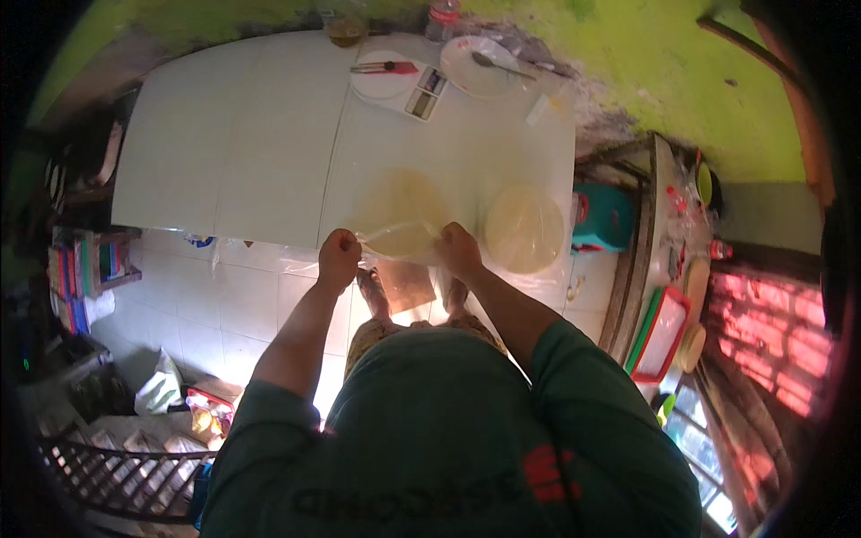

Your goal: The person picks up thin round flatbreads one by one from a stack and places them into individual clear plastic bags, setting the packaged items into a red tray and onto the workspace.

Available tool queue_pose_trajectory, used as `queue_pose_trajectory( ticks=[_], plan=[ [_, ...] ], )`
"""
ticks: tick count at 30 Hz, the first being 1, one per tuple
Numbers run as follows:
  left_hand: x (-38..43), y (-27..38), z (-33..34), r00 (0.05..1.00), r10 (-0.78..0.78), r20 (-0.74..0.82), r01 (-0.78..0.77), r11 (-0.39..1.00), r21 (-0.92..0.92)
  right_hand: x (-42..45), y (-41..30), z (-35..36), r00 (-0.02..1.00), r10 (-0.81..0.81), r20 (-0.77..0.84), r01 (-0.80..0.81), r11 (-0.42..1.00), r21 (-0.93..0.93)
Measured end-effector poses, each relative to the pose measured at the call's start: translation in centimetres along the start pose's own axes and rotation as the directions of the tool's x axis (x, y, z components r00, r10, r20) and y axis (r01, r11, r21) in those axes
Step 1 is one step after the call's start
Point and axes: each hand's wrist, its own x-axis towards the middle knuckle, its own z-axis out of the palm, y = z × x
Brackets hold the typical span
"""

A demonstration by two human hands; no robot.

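Both hands are at the front edge of a white table point(269, 148). My left hand point(340, 259) pinches one side of a clear plastic sheet or bag point(397, 232), and my right hand point(459, 250) grips its other side. Beneath that plastic lies a pale yellow round, flat piece point(403, 202), perhaps dough; its exact kind cannot be told. Another pale round piece point(523, 228) in clear plastic is to the right of my right hand, near the table's front right corner.
At the back are a white kitchen scale point(383, 84) bearing a red-handled tool point(397, 67), a plate point(471, 77) with a spoon point(501, 67), a plastic bottle point(442, 20) and a container of yellowish liquid point(346, 30). A teal container point(602, 218) stands right of the table.
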Motion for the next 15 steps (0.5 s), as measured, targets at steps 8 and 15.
queue_pose_trajectory(
  ticks=[8, 15],
  plan=[
    [-0.5, 0.1, -2.6, 0.965, -0.030, 0.259, -0.077, 0.916, 0.393, -2.0, -0.8, 3.6, 0.978, -0.011, -0.206, -0.011, 0.994, -0.108],
    [0.4, -1.3, -3.2, 0.956, 0.081, 0.283, -0.207, 0.867, 0.453, -2.5, -1.8, 4.3, 0.980, 0.010, -0.199, -0.047, 0.983, -0.179]
  ],
)
